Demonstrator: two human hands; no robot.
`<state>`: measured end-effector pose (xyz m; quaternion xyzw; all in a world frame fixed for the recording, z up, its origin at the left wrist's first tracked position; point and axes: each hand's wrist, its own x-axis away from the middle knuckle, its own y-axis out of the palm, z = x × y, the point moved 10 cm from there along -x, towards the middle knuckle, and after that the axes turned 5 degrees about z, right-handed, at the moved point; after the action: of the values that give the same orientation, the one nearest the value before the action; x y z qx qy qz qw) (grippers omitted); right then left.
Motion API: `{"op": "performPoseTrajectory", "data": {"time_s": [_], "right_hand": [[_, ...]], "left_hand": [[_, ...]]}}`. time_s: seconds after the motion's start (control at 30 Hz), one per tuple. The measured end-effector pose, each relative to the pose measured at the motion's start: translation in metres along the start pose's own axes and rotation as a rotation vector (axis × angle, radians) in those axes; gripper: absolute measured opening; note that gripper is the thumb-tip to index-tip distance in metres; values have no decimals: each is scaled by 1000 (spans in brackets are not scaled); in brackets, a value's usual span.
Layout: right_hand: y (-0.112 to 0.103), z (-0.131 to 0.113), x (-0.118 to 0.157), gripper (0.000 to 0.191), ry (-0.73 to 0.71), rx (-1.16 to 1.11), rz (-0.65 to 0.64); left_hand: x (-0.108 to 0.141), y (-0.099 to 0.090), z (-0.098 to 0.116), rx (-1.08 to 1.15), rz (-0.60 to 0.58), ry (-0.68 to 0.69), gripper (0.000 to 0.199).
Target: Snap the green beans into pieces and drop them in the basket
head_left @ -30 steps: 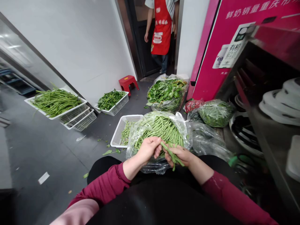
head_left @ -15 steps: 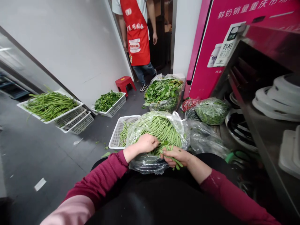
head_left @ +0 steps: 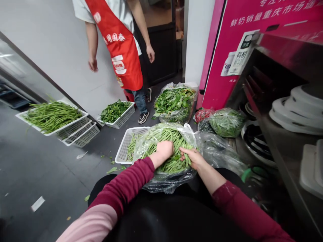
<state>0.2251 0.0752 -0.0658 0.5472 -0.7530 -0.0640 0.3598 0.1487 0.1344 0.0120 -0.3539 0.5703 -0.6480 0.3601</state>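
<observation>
Green beans (head_left: 171, 134) fill a clear plastic bag (head_left: 143, 143) in front of my lap. Over the middle of the beans, my left hand (head_left: 165, 149) is closed, its fingertips turned down and hidden, so what it grips cannot be made out. My right hand (head_left: 192, 157) is at the right side of the opening, with its fingers closed round several green beans. Behind the bag's left side stands a white basket (head_left: 121, 148) with some beans in it.
A person in a red apron (head_left: 126, 53) stands beyond a basket of leafy greens (head_left: 121, 121). Long beans (head_left: 52, 116) top stacked baskets on the left. Bagged greens (head_left: 176, 101) stand ahead; a metal shelf (head_left: 285, 148) with white lids is on the right.
My left hand has moved right and slightly up over the beans. My right hand has risen a little with its beans. The person has stepped closer and to the left, in front of the red stool.
</observation>
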Motion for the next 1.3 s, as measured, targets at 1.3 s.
{"op": "performPoseTrajectory", "data": {"time_s": [1.3], "right_hand": [[49,6,52,19,-38,7,-378]], "left_hand": [[46,-80,-20,1269,247,96,25]]}}
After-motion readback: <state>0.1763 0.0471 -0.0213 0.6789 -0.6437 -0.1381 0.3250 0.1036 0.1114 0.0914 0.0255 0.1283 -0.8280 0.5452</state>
